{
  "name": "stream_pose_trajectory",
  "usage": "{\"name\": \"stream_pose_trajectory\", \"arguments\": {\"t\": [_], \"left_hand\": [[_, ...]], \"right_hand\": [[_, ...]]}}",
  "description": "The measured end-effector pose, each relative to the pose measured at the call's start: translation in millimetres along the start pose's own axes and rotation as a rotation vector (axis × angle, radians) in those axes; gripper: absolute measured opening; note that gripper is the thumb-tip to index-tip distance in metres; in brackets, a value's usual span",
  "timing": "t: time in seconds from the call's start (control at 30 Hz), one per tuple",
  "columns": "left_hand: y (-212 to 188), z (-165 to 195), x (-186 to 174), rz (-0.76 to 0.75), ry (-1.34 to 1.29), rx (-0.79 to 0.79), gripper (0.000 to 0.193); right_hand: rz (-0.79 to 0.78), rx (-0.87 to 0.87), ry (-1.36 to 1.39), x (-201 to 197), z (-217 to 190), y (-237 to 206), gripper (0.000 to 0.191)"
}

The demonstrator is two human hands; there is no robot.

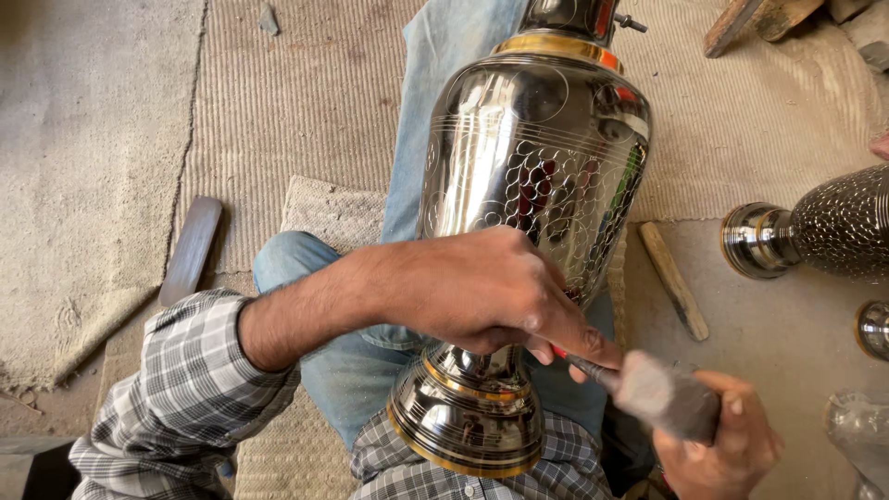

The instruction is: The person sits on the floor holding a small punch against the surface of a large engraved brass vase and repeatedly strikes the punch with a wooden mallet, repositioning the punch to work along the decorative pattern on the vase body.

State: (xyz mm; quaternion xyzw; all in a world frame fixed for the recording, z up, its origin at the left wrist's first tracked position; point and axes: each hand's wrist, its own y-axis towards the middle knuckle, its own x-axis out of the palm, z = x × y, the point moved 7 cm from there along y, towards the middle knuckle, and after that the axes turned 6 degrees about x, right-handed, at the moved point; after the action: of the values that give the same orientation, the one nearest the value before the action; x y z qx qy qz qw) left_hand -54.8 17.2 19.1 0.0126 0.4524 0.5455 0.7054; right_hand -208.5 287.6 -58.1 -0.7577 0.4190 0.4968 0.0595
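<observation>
A large shiny metal vase (532, 157) with engraved scale patterns and gold bands lies across my lap, its foot (468, 417) toward me. My left hand (482, 292) rests on the vase's lower body, fingers pinched around a thin chisel (593, 368) with a red bit near the grip, its tip against the metal. My right hand (727, 449) grips a dark blocky hammer (662, 393), whose head sits at the chisel's end.
Another engraved metal vase (815, 231) lies at the right with more metal pieces below it. A wooden stick (673, 280) lies beside my leg, a dark flat bar (190, 250) at the left, wooden tools (759, 18) at the top right. Woven mats cover the floor.
</observation>
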Motion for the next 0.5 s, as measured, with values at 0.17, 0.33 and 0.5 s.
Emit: {"name": "stream_pose_trajectory", "arguments": {"t": [0.17,0.33,0.5], "left_hand": [[4,-1,-12,0.151,-0.060,-0.028,0.045],[14,1,-5,-0.035,-0.032,-0.051,0.046],[14,3,-6,-0.087,-0.004,-0.030,0.050]], "right_hand": [[0.132,0.329,0.529,11,12,-16,0.067],[0.107,0.254,0.479,-4,12,-31,0.044],[0.107,-0.062,0.296,-15,2,-14,0.034]]}}
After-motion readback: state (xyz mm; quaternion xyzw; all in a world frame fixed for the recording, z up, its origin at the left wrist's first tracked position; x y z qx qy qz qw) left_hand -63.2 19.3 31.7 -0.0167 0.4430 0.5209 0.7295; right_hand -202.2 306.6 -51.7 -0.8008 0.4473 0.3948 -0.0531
